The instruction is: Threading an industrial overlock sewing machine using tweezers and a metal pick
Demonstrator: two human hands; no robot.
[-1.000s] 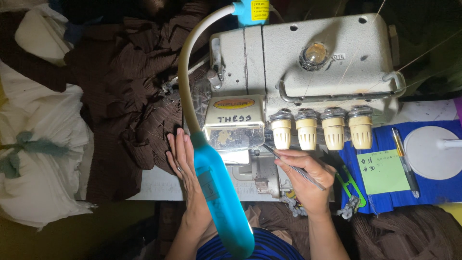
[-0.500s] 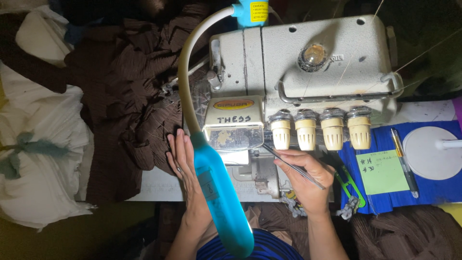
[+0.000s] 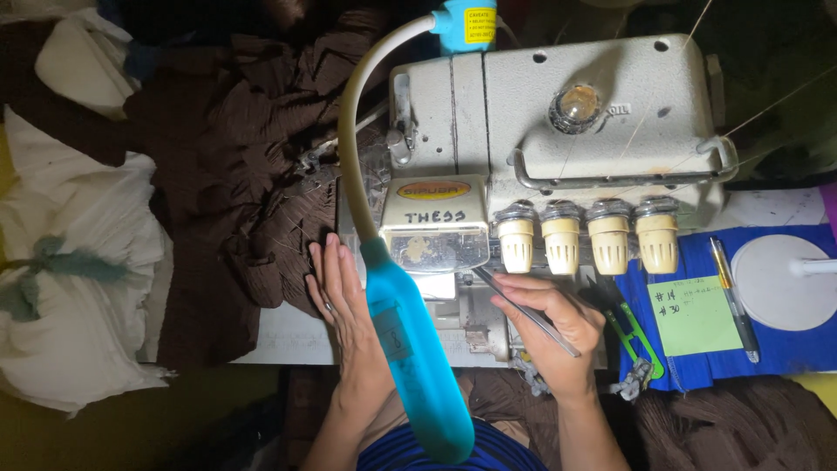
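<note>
Overhead view of a person seated at a white overlock sewing machine (image 3: pixel 558 131) that stands toward the far edge of the table (image 3: pixel 288 336). The right hand (image 3: pixel 554 327) pinches a pair of slim metal tweezers (image 3: pixel 523 305) between thumb and fingers, which are closed narrowly around the shaft; the tips point up and left toward the machine's front, just below the shiny cover plate (image 3: pixel 436 246). The left hand (image 3: pixel 344 301) lies flat, fingers straight and close together, holding nothing, on the dark brown pleated fabric (image 3: pixel 235 174) that spills across the table's left side from the machine's left end. A turquoise gooseneck lamp (image 3: pixel 410 349) arches from the machine's top and hangs between the two hands. Four cream tension knobs (image 3: pixel 586 240) line the machine's front. Toward the table's right edge, on a blue mat (image 3: pixel 793 349), lie a green note pad (image 3: pixel 693 314), a pen (image 3: pixel 734 301), a white disc (image 3: pixel 785 283) and green thread snips (image 3: pixel 636 336). A white bundle (image 3: pixel 70 279) rests beyond the left edge
</note>
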